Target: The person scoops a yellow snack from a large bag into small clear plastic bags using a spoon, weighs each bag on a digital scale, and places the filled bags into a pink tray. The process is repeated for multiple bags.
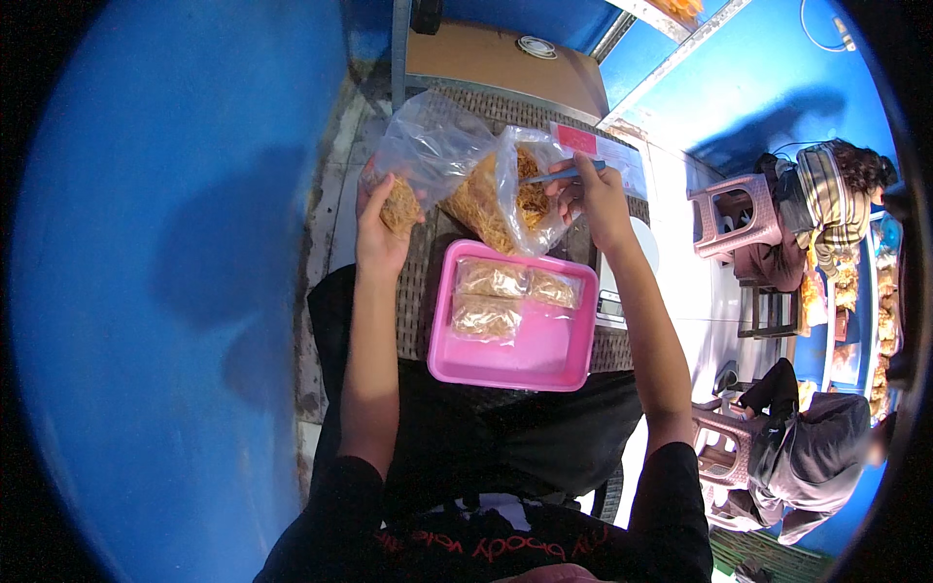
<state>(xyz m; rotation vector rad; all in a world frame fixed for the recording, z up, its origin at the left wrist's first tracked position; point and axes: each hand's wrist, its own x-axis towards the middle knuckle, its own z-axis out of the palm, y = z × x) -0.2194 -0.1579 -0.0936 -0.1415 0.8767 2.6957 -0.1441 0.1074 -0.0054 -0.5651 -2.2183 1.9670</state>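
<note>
In my left hand (380, 237) is a small clear plastic packet (399, 208) filled with golden shredded food. My right hand (601, 200) grips a blue-handled utensil (567, 173), whose far end reaches into the mouth of a large clear plastic bag (510, 229). That bag holds more of the shredded food (472, 198), darker near its opening. Another clear bag (437, 138), mostly slack, lies between my left hand and the large bag. Close to me, a pink plastic tray (543, 361) carries several filled packets (487, 318) along its far and left parts.
A digital scale (611, 306) stands right of the tray, partly behind my right forearm. Everything rests on a woven-top table (419, 328). A blue wall (168, 255) rises at left. Two people (834, 189) sit on plastic stools (736, 215) at right, near shelves of goods.
</note>
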